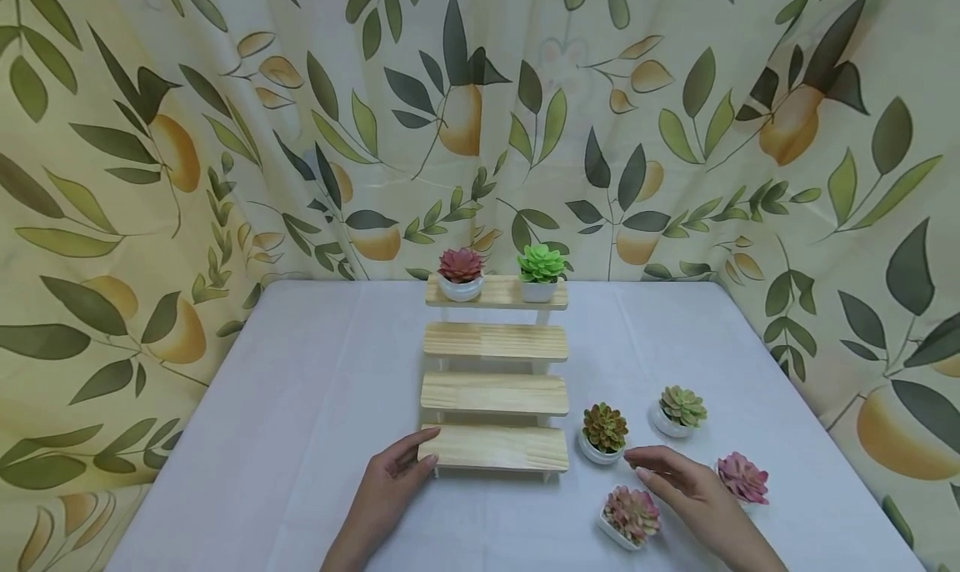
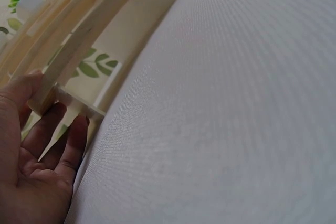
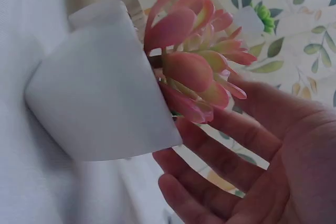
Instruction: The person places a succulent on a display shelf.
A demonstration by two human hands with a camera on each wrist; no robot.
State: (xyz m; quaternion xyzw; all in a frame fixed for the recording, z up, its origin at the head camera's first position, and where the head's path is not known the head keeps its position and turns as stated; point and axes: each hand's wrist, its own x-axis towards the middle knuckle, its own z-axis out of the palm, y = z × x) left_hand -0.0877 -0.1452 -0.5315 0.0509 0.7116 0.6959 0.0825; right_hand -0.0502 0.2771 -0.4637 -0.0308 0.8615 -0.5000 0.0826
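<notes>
A four-step wooden shelf stand [image 1: 495, 393] stands on the table. My left hand [image 1: 392, 480] pinches the left end of its lowest step; in the left wrist view the thumb and fingers meet that board's corner [image 2: 44, 98]. My right hand [image 1: 693, 493] is held with loosely bent fingers among several potted succulents. Its fingertips come close to the pot of a brown-green succulent [image 1: 604, 429]; whether they touch it I cannot tell. Nearer me is a pink-green succulent [image 1: 632, 515] in a white pot [image 3: 100, 87], which partly hides the fingers in the right wrist view.
On the top step sit a dark red succulent [image 1: 461, 272] and a bright green succulent [image 1: 542, 268]. Right of the stand are a pale green succulent [image 1: 682, 409] and a pink succulent [image 1: 742, 478], partly behind my right hand. A leaf-patterned curtain [image 1: 300, 138] surrounds the white table [image 1: 322, 372].
</notes>
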